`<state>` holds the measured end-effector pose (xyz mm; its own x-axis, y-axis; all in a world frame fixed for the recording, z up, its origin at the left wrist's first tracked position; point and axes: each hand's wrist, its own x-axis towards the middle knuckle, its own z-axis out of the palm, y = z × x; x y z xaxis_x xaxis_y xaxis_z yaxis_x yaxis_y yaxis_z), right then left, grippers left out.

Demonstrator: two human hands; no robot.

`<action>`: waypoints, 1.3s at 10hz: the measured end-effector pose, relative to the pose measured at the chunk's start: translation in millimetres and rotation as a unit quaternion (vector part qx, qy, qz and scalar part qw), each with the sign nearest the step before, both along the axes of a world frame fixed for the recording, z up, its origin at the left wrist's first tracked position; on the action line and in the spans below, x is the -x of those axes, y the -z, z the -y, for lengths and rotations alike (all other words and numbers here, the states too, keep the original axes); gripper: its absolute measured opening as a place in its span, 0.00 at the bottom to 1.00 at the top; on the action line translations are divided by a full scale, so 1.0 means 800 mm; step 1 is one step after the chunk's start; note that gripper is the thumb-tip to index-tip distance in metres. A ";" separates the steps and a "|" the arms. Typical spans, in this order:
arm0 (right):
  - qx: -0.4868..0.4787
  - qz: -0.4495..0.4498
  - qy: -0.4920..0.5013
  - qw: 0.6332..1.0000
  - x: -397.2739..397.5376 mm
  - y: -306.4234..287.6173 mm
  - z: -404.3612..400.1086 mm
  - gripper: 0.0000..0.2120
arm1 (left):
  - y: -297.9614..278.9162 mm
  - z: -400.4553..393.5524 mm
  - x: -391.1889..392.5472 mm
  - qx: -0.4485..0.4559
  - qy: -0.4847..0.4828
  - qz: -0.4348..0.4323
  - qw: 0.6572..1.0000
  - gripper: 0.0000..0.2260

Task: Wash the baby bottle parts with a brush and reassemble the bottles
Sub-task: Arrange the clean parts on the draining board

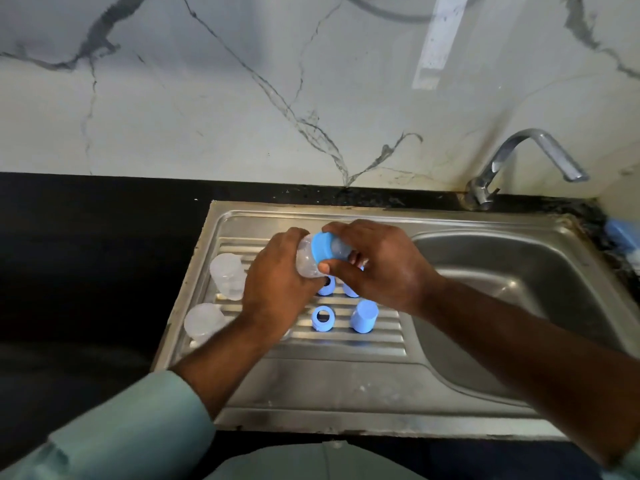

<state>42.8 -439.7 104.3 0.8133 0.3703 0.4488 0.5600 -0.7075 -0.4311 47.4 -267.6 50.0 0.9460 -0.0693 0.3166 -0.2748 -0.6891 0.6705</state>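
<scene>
Hands (277, 282) over steel drainboard (311, 375), marble wall (242, 98)

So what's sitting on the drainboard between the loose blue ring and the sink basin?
In the head view, one upright blue cap stands between the blue ring and the basin.

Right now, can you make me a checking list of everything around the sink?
Surface: steel draining board, black counter around it.
Job's things: clear bottle with blue ring held sideways; two more clear bottles; loose blue ring; blue cap; other blue parts partly hidden.
Clutter: blurred blue thing at far right.
Hands: left hand grips bottle; right hand pinches ring.
Cables: dark hose on wall.
Surroundings: marble wall, tap, sink bowl.
</scene>
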 end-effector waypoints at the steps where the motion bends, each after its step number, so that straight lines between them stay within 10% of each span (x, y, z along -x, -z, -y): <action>1: -0.053 -0.199 0.027 0.978 -0.030 -0.004 0.008 0.24 | 0.019 0.024 -0.010 0.100 -0.025 -0.051 0.993 0.23; 2: -0.158 -0.296 0.086 0.938 -0.074 0.009 0.038 0.36 | 0.032 0.041 -0.031 0.194 -0.072 -0.100 0.973 0.23; 4: 0.102 -0.321 0.196 0.921 -0.141 0.114 0.064 0.27 | 0.053 0.031 -0.059 0.231 -0.116 -0.134 0.957 0.27; 6: 0.213 -0.423 0.163 0.866 -0.175 0.161 0.022 0.31 | 0.074 0.032 -0.081 0.143 -0.120 -0.107 0.977 0.23; 7: 0.179 -0.374 0.144 0.899 -0.186 0.151 0.020 0.20 | 0.076 0.028 -0.085 0.163 -0.116 -0.111 0.973 0.21; 8: -0.081 -0.351 0.115 0.926 -0.194 0.093 0.042 0.16 | 0.073 0.022 -0.081 0.208 -0.126 -0.103 0.965 0.21; 9: -0.439 -0.402 -0.002 0.804 -0.185 0.035 0.073 0.14 | 0.069 0.020 -0.073 0.225 -0.125 -0.093 0.962 0.22; 10: -0.084 -0.434 0.049 0.896 -0.184 0.036 0.080 0.12 | 0.064 0.019 -0.064 0.220 -0.116 -0.099 0.964 0.22; 11: 0.271 -0.297 0.069 0.913 -0.192 0.052 0.072 0.18 | 0.062 0.014 -0.058 0.205 -0.105 -0.085 0.969 0.21; 12: 0.047 -0.226 0.023 0.973 -0.179 -0.006 0.060 0.24 | 0.056 0.010 -0.049 0.205 -0.099 -0.062 0.972 0.23; 13: -0.123 -0.305 -0.077 0.941 -0.151 -0.047 0.040 0.22 | 0.049 0.010 -0.044 0.209 -0.098 -0.046 0.972 0.25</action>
